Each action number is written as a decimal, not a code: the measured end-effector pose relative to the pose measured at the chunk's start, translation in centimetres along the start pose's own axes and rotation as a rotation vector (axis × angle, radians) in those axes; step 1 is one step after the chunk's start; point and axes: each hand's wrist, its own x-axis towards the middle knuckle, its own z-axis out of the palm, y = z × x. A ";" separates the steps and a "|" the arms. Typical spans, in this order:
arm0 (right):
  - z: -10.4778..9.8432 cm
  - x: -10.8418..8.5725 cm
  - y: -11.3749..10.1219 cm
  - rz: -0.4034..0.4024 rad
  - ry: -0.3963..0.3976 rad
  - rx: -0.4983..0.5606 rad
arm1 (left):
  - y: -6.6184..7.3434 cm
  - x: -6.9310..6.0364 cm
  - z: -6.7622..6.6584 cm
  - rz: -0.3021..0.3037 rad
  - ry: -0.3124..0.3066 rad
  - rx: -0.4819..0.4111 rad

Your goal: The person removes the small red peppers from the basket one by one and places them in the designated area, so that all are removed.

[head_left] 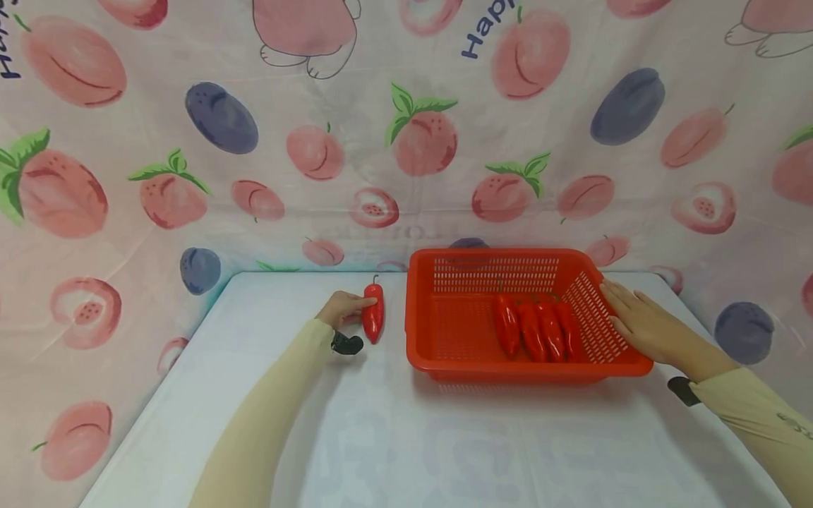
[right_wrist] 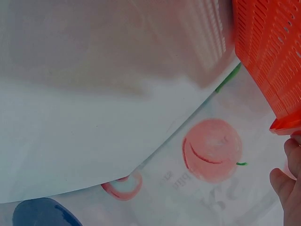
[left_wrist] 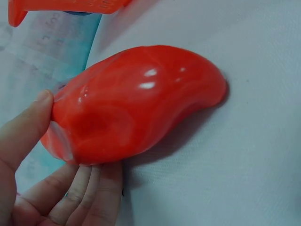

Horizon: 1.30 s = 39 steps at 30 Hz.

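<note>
My left hand (head_left: 343,309) pinches a glossy red chili pepper (head_left: 373,314) between thumb and fingers, left of the basket. In the left wrist view the thumb is on one side of the pepper (left_wrist: 136,103) and the fingers on the other, with its tip close to the tabletop. A red plastic basket (head_left: 508,368) has slotted walls, and several red chili peppers (head_left: 533,331) lie side by side in its right half. With its fingers extended, my right hand (head_left: 644,324) rests on the basket's right rim. The right wrist view catches only some of its fingertips (right_wrist: 284,186) by the rim.
A white-covered table (head_left: 267,367) bears the basket and the held pepper. Behind it and at its sides hangs a pale cloth (head_left: 356,127) printed with peaches and plums. The table's back edge runs close behind the basket.
</note>
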 end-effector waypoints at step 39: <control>-0.1 0.1 -0.1 0.002 0.003 -0.012 | -0.3 -1.0 -1.1 -0.005 -0.043 0.034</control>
